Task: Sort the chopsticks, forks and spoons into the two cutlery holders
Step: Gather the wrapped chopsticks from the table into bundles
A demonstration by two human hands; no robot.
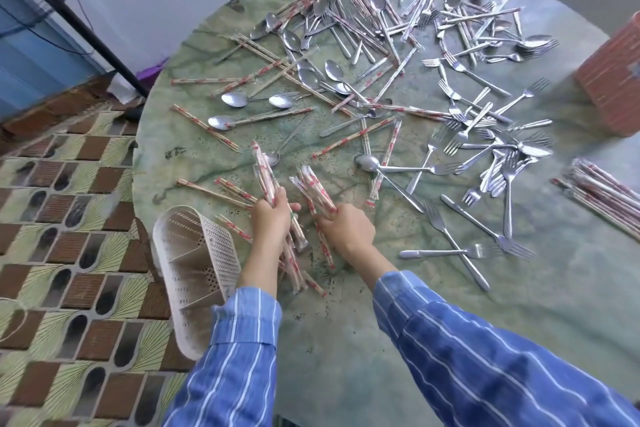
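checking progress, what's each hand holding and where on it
Left hand grips a bundle of wrapped chopsticks about midway; right hand grips a second bundle near its lower end.

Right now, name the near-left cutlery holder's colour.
The holder is white; seen best in head view.

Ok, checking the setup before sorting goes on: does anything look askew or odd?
Yes: the white cutlery holder looks tipped onto its side at the table's near-left edge, seemingly overhanging it, so nothing dropped in would stay upright.

Red holder (pixel 613 80) partly beyond right edge
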